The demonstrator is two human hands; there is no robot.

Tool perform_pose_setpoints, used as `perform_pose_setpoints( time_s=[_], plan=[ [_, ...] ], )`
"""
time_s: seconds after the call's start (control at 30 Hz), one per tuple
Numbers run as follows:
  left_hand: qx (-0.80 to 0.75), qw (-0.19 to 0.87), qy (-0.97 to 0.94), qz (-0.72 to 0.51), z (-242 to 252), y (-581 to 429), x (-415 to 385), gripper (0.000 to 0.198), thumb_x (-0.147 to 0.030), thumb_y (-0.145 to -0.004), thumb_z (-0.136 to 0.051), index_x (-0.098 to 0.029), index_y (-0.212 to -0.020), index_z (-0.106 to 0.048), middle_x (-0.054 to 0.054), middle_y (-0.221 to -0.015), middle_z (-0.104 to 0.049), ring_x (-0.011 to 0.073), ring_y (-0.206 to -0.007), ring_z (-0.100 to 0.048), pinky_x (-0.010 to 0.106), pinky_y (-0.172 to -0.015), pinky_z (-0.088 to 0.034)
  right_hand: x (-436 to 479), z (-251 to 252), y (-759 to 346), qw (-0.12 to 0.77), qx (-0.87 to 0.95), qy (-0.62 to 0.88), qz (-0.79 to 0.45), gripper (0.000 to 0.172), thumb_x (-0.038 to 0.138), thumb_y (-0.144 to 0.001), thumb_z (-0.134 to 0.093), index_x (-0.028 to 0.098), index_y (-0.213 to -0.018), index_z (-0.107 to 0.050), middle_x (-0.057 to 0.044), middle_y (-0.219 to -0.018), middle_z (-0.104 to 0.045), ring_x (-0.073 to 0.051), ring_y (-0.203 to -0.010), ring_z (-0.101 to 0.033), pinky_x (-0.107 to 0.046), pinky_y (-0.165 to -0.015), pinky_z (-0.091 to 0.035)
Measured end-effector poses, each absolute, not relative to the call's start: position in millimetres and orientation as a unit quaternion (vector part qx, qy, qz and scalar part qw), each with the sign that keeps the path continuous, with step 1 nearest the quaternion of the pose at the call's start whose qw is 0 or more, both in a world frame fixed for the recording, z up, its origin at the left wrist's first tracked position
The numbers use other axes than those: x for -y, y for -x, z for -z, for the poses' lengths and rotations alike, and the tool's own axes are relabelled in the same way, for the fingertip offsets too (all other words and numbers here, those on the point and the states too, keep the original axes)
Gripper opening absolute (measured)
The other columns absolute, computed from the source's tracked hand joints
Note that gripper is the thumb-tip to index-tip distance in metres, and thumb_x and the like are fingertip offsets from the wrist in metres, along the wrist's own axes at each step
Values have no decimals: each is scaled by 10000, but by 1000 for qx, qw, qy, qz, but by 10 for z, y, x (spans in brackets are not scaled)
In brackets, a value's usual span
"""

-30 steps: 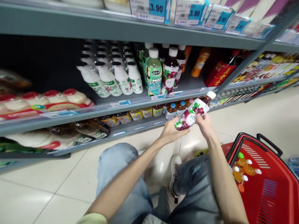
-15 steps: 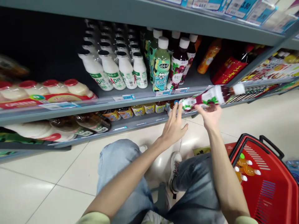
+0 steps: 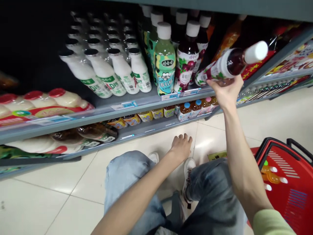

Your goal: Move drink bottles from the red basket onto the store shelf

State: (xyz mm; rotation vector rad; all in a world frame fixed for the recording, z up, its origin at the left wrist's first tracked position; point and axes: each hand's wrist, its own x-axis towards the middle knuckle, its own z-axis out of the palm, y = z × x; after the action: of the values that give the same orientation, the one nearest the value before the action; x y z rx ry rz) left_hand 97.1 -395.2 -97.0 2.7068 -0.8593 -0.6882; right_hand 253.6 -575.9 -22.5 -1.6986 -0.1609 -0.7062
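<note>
My right hand (image 3: 227,93) grips a grape juice bottle (image 3: 217,70) with a white cap and a purple-and-white label. It is tilted, cap toward the right, with its base at the shelf edge (image 3: 144,103). Beside that base stand more grape juice bottles (image 3: 187,62) and a green drink bottle (image 3: 165,62). My left hand (image 3: 181,146) hangs over the floor in front of the shelf, its fingers loosely bent and apart, holding nothing.
White milk-drink bottles (image 3: 117,70) fill rows left of the juices. Red-capped packs (image 3: 44,102) lie farther left. Small drinks (image 3: 156,113) line the lower shelf. A red shopping basket (image 3: 293,182) with several orange drink bottles (image 3: 272,178) stands right of my legs.
My right hand has raised the grape juice bottle and moved it up to the shelf. My left hand has come away from the bottle and dropped lower. The view has shifted.
</note>
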Motion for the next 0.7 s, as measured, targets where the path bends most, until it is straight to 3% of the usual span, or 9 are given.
perform_pose_setpoints(
  time_s=[0.23, 0.5, 0.6, 0.7],
  plan=[
    [316, 62, -905, 279, 963, -989, 4045, 578, -301, -948, -615, -126, -1486, -493, 236, -1494, -536, 393, -1300, -558, 502, -1010, -477, 5634, 224, -2759, 615, 120, 733, 265, 520, 428, -754, -863, 280, -1188, -619, -72, -1199, -722, -267, -1242, -639, -444, -994, -577],
    [311, -2, -897, 314, 993, -1037, 3997, 611, -352, -973, -577, -159, -1536, -441, 223, -1507, -532, 382, -1314, -567, 502, -1025, -492, 5609, 397, -2936, 691, 119, 672, 238, 579, 382, -611, -958, 291, -1121, -699, -31, -1162, -747, -324, -1257, -627, -525, -1067, -523],
    [312, -27, -894, 322, 996, -1038, 3979, 603, -361, -985, -550, -180, -1548, -429, 205, -1529, -519, 370, -1332, -559, 498, -1040, -496, 5586, 465, -3012, 666, 117, 687, 266, 571, 453, -666, -927, 273, -1152, -689, -49, -1229, -694, -334, -1291, -598, -524, -1095, -502],
    [312, -47, -887, 339, 1002, -1026, 3973, 621, -363, -994, -531, -159, -1567, -404, 194, -1559, -496, 363, -1352, -544, 499, -1071, -491, 5559, 514, -3074, 584, 126, 751, 281, 656, 557, -767, -838, 249, -1301, -615, -92, -1329, -611, -366, -1347, -545, -565, -1114, -475]
  ],
)
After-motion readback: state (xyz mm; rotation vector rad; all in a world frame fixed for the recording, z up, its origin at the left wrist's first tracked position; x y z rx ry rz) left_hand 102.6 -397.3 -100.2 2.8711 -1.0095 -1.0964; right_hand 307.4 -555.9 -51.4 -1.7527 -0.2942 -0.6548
